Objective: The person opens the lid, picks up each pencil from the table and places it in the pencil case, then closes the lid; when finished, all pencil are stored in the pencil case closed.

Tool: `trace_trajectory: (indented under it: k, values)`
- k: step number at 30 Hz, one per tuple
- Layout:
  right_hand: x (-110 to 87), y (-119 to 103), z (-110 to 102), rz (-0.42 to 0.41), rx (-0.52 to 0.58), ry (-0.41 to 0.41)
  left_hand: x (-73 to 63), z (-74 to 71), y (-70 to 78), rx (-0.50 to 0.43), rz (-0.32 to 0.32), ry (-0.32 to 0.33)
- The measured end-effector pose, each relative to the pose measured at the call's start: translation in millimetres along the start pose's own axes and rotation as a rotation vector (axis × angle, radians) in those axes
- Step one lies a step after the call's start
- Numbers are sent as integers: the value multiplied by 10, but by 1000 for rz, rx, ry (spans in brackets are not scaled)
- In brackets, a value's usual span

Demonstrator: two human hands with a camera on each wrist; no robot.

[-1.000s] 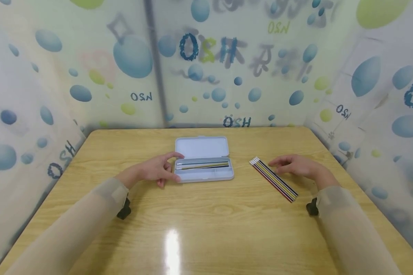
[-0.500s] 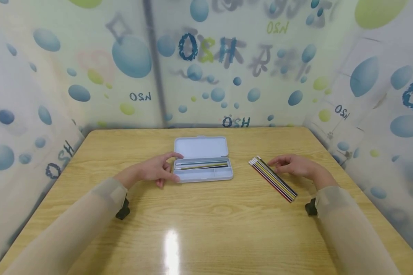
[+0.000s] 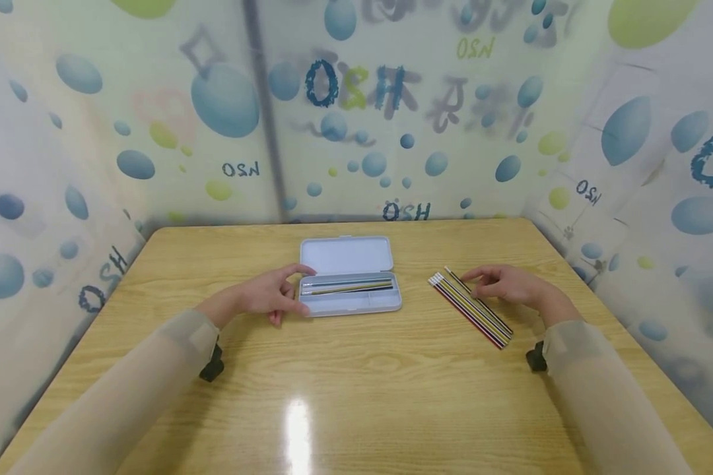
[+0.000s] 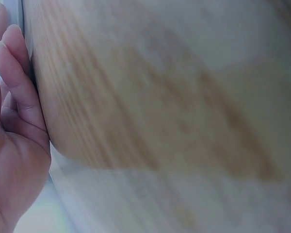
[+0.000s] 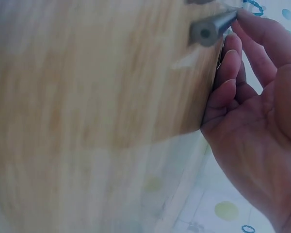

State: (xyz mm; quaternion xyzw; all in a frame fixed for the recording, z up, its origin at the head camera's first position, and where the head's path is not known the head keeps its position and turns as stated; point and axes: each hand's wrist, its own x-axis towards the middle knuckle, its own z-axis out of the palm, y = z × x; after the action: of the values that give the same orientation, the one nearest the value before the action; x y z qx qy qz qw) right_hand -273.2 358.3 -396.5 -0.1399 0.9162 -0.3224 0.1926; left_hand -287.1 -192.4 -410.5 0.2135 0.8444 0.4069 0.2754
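Note:
An opened pale pencil case (image 3: 347, 256) lies with its lid tipped back, and several pencils (image 3: 339, 289) rest in its long compartment. My left hand (image 3: 261, 293) holds the case at its left end, index finger at the back corner and thumb at the front corner. To the right, several striped pencils (image 3: 468, 311) with white ends lie slanted side by side. My right hand (image 3: 511, 285) pinches a dark pencil (image 3: 499, 319) at the row's right side. In the right wrist view, a pencil's round end (image 5: 207, 33) shows close by the thumb and fingertips.
Everything lies on a wood-grain table (image 3: 380, 376), with a bright reflection near its front. Walls patterned with bubbles (image 3: 226, 99) enclose the back and both sides. A small black device (image 3: 212, 364) sits under the left cuff, another (image 3: 537, 357) under the right.
The dark pencil has separated from the row's right side, its white end slightly farther back. My right fingers have shifted a little with it. The left hand stays at the case.

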Motion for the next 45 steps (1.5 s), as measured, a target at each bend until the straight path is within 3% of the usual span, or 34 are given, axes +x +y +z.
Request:
trace_trajectory:
  k: [26, 39, 45]
  values:
    - [94, -39, 29, 17, -40, 36, -33, 10, -52, -8, 2, 2]
    - [63, -40, 28, 8, -99, 108, 5, 7, -77, -11, 1, 2]
    - [30, -102, 0, 10, -96, 179, 4, -3, -53, -16, -4, 1]
